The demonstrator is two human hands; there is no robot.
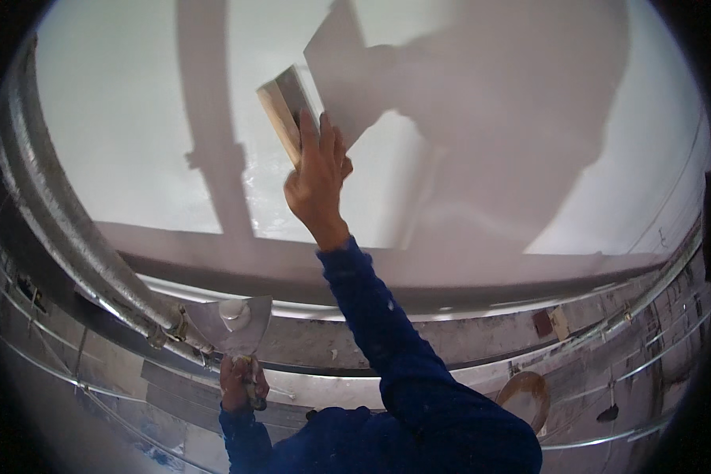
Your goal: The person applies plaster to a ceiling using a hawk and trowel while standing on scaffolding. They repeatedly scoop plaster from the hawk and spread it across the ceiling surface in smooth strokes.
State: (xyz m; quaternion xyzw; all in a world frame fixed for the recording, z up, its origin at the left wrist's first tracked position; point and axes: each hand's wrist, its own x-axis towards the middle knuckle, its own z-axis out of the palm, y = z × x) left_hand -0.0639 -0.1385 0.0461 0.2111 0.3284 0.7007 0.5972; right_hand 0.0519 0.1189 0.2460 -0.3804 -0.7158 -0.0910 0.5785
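Observation:
My right hand [316, 178] is raised at the wall [126, 103], its fingers wrapped around a wide putty knife [280, 118] with a wooden back and a metal blade. The blade is close to the pale, smooth surface; I cannot tell whether its edge touches. Lower on the left, my left hand [241, 385] grips the handle of a broad scraper [253, 332], its flared blade pointing up. On that blade sits a lump of white putty [235, 314]. Both sleeves are dark blue.
A thick metal scaffold pole [63, 229] curves along the left, with clamps on it. More thin rails [648, 363] run at the right. Below the wall lies a long ledge [324, 336]. A round, tan-rimmed container [527, 395] stands behind my right arm. Dark shadows [505, 134] fall across the wall.

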